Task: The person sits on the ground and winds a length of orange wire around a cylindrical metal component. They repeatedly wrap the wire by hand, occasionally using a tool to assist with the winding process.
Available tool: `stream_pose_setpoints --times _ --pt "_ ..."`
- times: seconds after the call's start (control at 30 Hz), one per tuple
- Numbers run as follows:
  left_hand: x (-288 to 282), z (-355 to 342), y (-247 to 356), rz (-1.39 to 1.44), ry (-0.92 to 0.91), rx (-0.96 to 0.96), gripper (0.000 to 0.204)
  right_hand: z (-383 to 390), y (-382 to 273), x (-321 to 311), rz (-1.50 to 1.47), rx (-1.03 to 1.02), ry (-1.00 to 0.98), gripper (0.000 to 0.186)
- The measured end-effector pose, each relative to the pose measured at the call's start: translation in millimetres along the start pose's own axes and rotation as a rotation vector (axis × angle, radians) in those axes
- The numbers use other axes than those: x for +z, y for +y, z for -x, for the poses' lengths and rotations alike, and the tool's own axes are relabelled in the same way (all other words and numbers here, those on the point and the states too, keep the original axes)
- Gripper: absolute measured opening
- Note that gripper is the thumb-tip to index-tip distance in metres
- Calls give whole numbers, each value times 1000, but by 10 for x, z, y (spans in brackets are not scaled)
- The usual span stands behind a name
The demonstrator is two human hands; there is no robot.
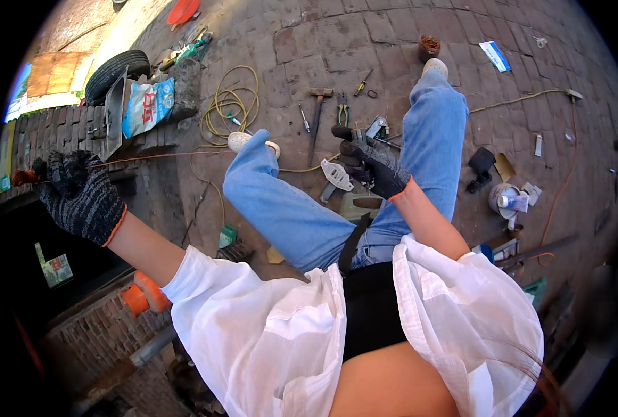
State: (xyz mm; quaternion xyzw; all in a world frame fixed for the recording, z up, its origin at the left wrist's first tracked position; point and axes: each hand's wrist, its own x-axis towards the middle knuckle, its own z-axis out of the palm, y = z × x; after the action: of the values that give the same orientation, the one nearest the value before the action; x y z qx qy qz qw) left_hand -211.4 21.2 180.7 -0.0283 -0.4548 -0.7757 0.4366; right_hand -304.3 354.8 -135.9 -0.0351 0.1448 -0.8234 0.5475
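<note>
My left hand, in a dark grey knit glove with an orange cuff, is raised at the far left. Its fingers are closed on a thin copper-coloured wire; a reddish-brown bundle shows beyond the fingertips. The wire runs taut to the right and fades from sight near my left shoe. My right hand, gloved alike, is over my lap between my knees with its fingers curled; what they hold, if anything, is hidden. Beside it is a pale slotted metal plate on a grey block.
On the brick ground ahead lie a hammer, pliers, a screwdriver and a coiled yellow cable. A brown pot stands beyond my right shoe. At left are a tyre and a blue-white bag; a white tub is at right.
</note>
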Motion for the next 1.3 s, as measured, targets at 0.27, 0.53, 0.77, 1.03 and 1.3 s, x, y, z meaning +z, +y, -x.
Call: stream_pose_setpoints --times 0.27,0.53,0.77,1.03,1.3 --pt "-547 -300 390 -69 112 63 20 317 -279 -97 -297 -147 -215 54" --pt "-570 -911 839 -163 -29 32 13 262 -365 358 889 268 191 53" --pt "6 -694 607 -371 255 296 16 51 -239 -117 -752 -179 37 33" --pt "-1278 -1500 1680 -501 215 192 11 582 -527 -206 416 24 -284 51" --pt "-830 -1443 1652 -738 299 417 19 257 -337 -33 433 -62 61 55"
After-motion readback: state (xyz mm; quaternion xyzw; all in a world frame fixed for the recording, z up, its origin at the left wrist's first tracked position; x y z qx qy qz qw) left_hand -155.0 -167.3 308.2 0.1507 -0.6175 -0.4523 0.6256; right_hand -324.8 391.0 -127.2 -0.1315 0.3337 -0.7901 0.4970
